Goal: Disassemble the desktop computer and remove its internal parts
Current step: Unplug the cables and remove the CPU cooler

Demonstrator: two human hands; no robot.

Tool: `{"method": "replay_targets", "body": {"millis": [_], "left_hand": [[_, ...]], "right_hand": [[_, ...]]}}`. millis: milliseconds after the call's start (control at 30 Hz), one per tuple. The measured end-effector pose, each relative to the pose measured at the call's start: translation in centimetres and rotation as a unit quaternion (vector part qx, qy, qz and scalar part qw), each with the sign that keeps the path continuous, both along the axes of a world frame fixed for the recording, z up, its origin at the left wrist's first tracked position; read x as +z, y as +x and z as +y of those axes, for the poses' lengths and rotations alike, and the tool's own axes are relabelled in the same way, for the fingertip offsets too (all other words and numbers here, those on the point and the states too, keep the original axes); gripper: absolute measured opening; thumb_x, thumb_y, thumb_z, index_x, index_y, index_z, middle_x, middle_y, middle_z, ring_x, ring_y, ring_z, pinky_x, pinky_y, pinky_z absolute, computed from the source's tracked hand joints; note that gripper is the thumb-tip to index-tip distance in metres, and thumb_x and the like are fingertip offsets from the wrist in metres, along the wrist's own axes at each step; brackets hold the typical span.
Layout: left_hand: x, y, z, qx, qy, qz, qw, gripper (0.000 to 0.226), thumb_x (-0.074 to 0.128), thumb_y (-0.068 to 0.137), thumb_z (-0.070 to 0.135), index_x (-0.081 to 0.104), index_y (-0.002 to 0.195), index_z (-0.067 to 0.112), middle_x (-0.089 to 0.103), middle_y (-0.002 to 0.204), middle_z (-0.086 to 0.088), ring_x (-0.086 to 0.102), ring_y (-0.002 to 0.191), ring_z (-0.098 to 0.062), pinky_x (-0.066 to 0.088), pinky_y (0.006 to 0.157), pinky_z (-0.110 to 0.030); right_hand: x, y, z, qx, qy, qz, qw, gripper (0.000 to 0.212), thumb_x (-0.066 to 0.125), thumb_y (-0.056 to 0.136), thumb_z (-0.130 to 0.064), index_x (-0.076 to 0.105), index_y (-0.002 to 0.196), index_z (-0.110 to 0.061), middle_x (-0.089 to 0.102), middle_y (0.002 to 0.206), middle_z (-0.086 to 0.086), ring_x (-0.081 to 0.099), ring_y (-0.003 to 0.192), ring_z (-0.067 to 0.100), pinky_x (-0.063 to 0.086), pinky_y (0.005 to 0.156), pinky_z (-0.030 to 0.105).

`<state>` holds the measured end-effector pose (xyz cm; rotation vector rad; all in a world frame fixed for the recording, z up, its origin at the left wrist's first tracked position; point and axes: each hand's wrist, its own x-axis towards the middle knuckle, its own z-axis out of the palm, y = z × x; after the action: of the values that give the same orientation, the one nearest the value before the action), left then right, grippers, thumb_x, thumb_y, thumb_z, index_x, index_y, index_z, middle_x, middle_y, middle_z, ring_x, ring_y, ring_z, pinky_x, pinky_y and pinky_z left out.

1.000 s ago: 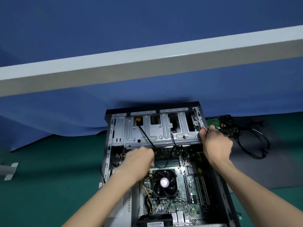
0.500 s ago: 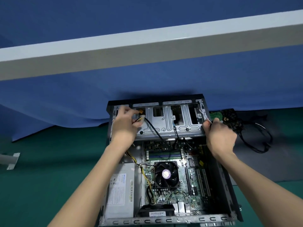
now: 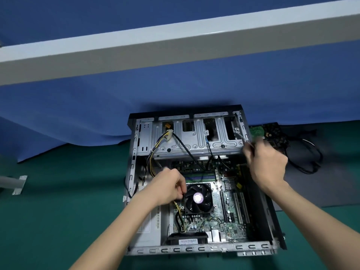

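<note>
Left hand (image 3: 167,187) dropped from drive cage (image 3: 194,141) to fan (image 3: 197,197) inside case (image 3: 194,249)

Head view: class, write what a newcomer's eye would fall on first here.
The open computer case lies on the green table, its black CPU fan at the centre. The left hand sits at the fan's left edge, while the blurred right hand works at the right corner of the drive cage.

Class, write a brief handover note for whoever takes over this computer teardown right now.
Left hand: fingers curled at the CPU fan's left edge; grip hidden.
Right hand: blurred, holds a thin wire by the drive cage.
Done: case open; green board and black cable lie outside, right.
Left: cage, fan, motherboard, power supply still inside.
</note>
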<state>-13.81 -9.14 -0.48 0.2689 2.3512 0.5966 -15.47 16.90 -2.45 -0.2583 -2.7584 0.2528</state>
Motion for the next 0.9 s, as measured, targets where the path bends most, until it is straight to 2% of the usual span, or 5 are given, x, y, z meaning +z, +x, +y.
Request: {"method": "replay_targets", "body": {"millis": [133, 233, 333, 567, 900], "left_hand": [[-0.3, 2.8, 0.7, -0.087, -0.008, -0.042, 0.995, 0.017, 0.079, 0.073, 0.023, 0.071, 0.086, 0.017, 0.07, 0.085, 0.002, 0.062, 0.08, -0.005, 0.046, 0.072, -0.021], [-0.8, 4.4, 1.3, -0.169, -0.088, 0.022, 0.981, 0.02, 0.074, 0.078, 0.025, 0.07, 0.097, 0.017, 0.066, 0.098, -0.004, 0.052, 0.101, -0.018, 0.04, 0.081, -0.029], [-0.9, 5.1, 1.8, -0.237, -0.146, 0.06, 0.959, 0.015, 0.07, 0.082, 0.017, 0.07, 0.097, 0.014, 0.067, 0.096, -0.01, 0.051, 0.102, -0.027, 0.044, 0.088, -0.039], [-1.4, 5.8, 2.1, -0.375, -0.222, 0.145, 0.888, 0.02, 0.051, 0.084, -0.006, 0.064, 0.093, 0.006, 0.066, 0.091, -0.012, 0.063, 0.086, -0.033, 0.042, 0.07, -0.037], [-2.5, 5.6, 3.3, -0.384, -0.227, 0.08, 0.891, 0.02, 0.05, 0.089, -0.002, 0.062, 0.102, 0.006, 0.064, 0.102, -0.012, 0.06, 0.098, -0.032, 0.041, 0.081, -0.039]], "right_hand": [[1.2, 3.7, -1.7, 0.206, -0.003, 0.07, 0.976, 0.014, 0.069, 0.086, -0.023, 0.069, 0.082, -0.009, 0.063, 0.069, 0.002, 0.058, 0.045, 0.02, 0.043, 0.037, 0.025], [1.7, 5.1, -4.2, 0.273, -0.086, -0.213, 0.934, 0.043, 0.065, 0.083, -0.05, 0.064, 0.121, -0.029, 0.066, 0.11, -0.01, 0.068, 0.086, 0.013, 0.054, 0.067, 0.031], [0.7, 5.3, -6.3, 0.271, -0.1, -0.353, 0.89, 0.082, 0.067, 0.074, -0.06, 0.032, 0.145, -0.04, 0.028, 0.152, -0.022, 0.05, 0.125, 0.011, 0.044, 0.095, 0.036], [-1.7, 6.2, -8.5, 0.229, -0.073, -0.41, 0.88, 0.107, 0.078, 0.066, -0.051, 0.016, 0.151, -0.035, 0.013, 0.159, -0.004, 0.048, 0.13, 0.021, 0.044, 0.095, 0.036], [-3.2, 6.8, -8.0, 0.216, -0.116, -0.418, 0.874, 0.098, 0.077, 0.07, -0.049, 0.02, 0.149, -0.039, 0.018, 0.158, -0.008, 0.035, 0.139, 0.018, 0.035, 0.104, 0.035]]}}
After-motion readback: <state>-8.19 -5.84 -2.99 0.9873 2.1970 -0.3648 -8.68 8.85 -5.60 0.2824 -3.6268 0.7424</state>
